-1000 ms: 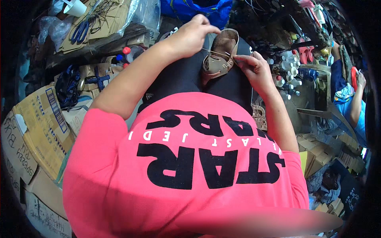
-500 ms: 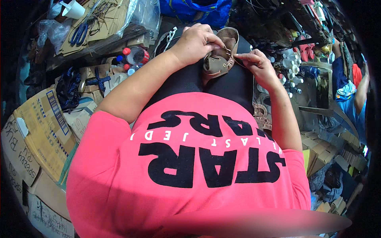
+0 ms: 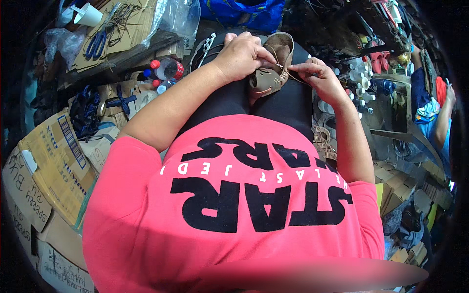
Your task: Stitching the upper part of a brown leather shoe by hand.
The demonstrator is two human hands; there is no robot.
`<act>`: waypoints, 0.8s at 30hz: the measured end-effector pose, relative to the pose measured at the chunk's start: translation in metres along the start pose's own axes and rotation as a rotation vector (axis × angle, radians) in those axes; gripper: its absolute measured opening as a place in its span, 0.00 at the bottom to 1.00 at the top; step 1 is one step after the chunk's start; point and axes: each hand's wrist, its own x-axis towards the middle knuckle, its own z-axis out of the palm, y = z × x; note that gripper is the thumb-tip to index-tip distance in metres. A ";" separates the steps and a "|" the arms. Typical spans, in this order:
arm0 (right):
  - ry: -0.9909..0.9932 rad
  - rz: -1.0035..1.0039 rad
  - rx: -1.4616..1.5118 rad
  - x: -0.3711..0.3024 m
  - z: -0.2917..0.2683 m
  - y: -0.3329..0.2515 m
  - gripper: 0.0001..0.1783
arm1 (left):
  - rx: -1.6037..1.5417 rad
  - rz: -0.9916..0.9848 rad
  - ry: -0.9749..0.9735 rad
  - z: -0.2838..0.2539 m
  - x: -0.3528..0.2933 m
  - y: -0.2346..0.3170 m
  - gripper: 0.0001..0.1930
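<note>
A brown leather shoe upper (image 3: 266, 82), boat-shoe style with lacing along its seam, rests on my lap between my dark-clad thighs. From its left, my left hand (image 3: 244, 54) is closed on the shoe, thumb and forefinger pinching at the stitched seam beside a thin light lace end. On the other side, my right hand (image 3: 320, 78) pinches a thin lace (image 3: 294, 76) that runs to the same seam. What lies under the left fingers is partly hidden. More brown laced leather pieces (image 3: 323, 142) sit by my right hip.
Far left, blue-handled scissors (image 3: 96, 44) and cut strands lie on cardboard, near a white cup (image 3: 89, 15). Plastic bottles (image 3: 166, 69) stand left, with several more (image 3: 360, 80) right. Cardboard boxes (image 3: 58, 163) crowd the left. A blue bag (image 3: 244, 14) is ahead. Another person's arm (image 3: 443, 117) shows far right.
My fingertips have shifted slightly at the seam, and the light lace end between them shows shorter. The shoe stays in place. At far right, the other person's arm has moved lower.
</note>
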 end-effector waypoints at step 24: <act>0.136 -0.093 -0.148 -0.008 0.009 -0.006 0.18 | 0.072 -0.070 -0.168 -0.018 0.009 0.020 0.11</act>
